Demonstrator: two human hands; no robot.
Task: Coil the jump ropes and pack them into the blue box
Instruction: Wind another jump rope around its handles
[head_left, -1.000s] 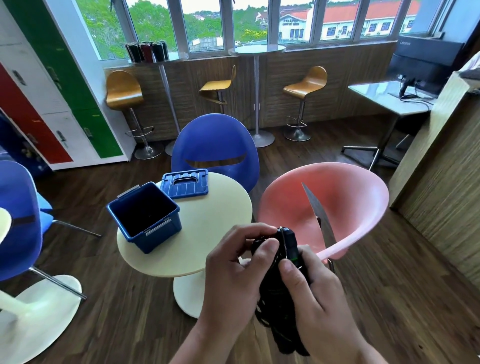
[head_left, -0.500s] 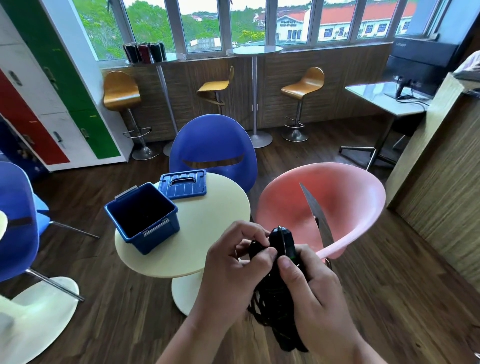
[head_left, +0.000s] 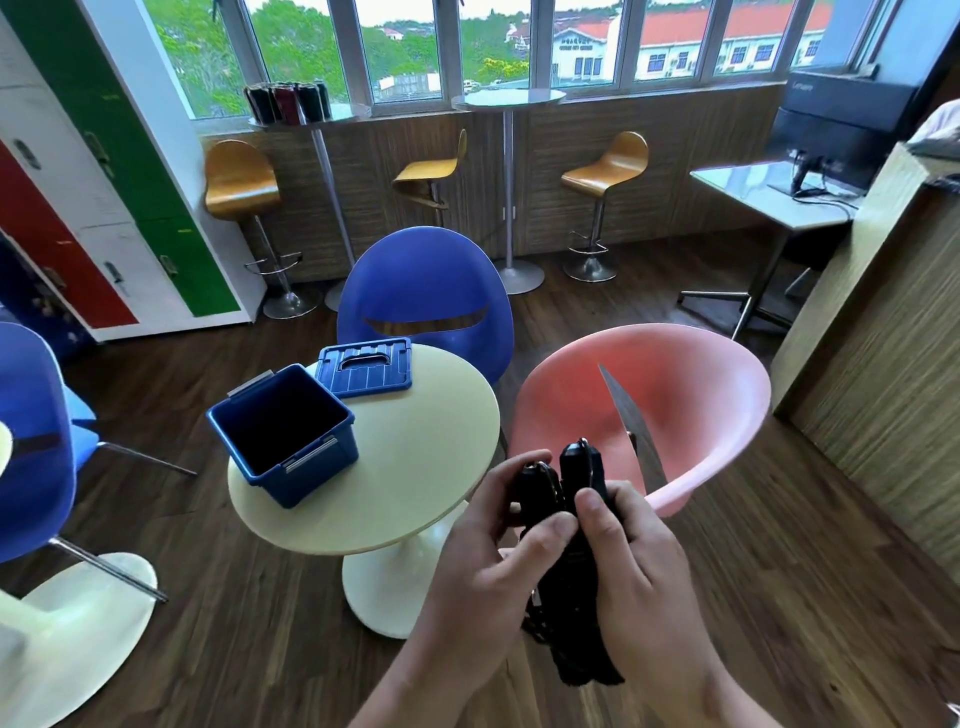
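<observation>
Black jump ropes (head_left: 576, 644) bunched upright between both hands, forearms entering at the bottom edge. Left hand (head_left: 488, 566) curls round one handle, right hand (head_left: 644, 571) round the other (thumbs pressed on top). Blue box (head_left: 311, 478) sits open on the round table (head_left: 415, 467), left of the hands. Monitor (head_left: 841, 119) lettering blurred.

One wide-angle camera, worn on the person's head, is looking forward and down. It is sitting close above the left hand (head_left: 483, 566) and right hand (head_left: 644, 577) at the near edge, facing the round table (head_left: 415, 467) slightly left, and reaching the far windows (head_left: 493, 47) across the room.
</observation>
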